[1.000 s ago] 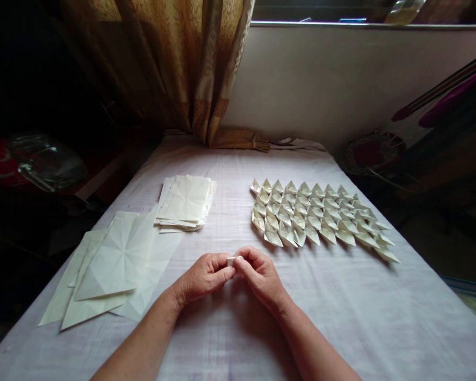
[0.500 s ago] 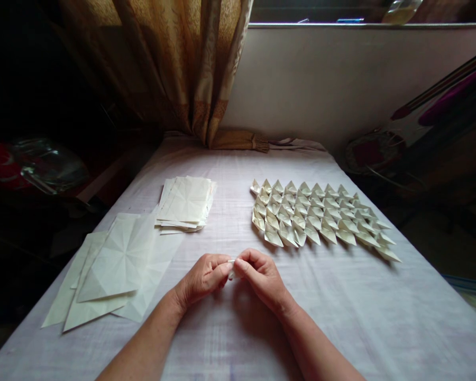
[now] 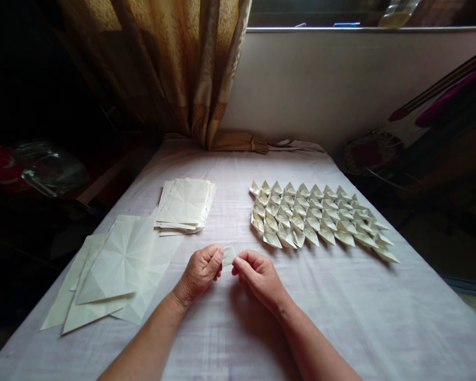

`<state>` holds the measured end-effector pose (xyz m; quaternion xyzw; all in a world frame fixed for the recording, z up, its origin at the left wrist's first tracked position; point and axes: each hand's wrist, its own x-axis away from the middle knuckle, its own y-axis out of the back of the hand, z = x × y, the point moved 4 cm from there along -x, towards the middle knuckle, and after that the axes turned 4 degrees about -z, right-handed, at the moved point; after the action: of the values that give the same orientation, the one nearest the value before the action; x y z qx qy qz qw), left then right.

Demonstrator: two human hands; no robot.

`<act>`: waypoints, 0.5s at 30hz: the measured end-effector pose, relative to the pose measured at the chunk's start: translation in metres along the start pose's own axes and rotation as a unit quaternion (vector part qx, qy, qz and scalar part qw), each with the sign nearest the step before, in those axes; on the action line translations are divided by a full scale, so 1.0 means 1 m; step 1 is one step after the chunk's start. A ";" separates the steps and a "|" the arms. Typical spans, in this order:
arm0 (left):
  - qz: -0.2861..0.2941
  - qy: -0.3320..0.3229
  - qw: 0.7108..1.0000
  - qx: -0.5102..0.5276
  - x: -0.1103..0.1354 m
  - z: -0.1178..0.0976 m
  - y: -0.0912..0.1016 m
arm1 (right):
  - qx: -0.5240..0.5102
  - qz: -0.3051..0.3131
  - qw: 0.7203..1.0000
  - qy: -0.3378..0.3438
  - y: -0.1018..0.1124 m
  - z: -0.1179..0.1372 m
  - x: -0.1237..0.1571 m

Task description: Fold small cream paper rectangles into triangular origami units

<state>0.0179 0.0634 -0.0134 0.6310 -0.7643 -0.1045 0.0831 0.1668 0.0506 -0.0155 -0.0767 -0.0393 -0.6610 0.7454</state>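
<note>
A small folded piece of cream paper (image 3: 228, 255) is pinched between the thumb and fingers of my left hand (image 3: 200, 272), just above the pale tablecloth (image 3: 341, 307). My right hand (image 3: 257, 275) is beside it with fingers curled, its fingertips at the paper's right edge. To the right lie several rows of small folded paper units (image 3: 317, 219), laid side by side. A stack of creased square sheets (image 3: 184, 203) sits ahead on the left, and larger creased sheets (image 3: 115, 264) lie spread out left of my left hand.
A brown patterned curtain (image 3: 182, 69) hangs at the table's far edge against a white wall (image 3: 341, 79) under a window sill. Dark clutter with a shiny plastic bag (image 3: 47, 166) is on the left; dim objects stand on the right.
The hands have parted slightly. The folded paper, held between both hands before, now sits up in my left fingers and shows more of its face, with my right hand a little lower.
</note>
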 end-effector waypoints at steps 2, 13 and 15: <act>0.025 0.005 1.000 0.009 0.000 -0.002 -0.001 | 0.006 -0.013 1.000 0.005 0.001 0.000 0.000; 0.062 0.026 0.996 0.053 -0.001 0.000 -0.006 | 0.058 0.012 0.996 0.061 -0.003 -0.004 0.002; 0.063 0.024 0.997 0.046 -0.001 0.000 -0.007 | 0.079 0.011 0.994 0.077 -0.002 -0.005 0.003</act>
<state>0.0245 0.0629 -0.0151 0.5872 -0.8042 -0.0481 0.0786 0.1649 0.0471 -0.0197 0.0335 -0.0332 -0.6513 0.7573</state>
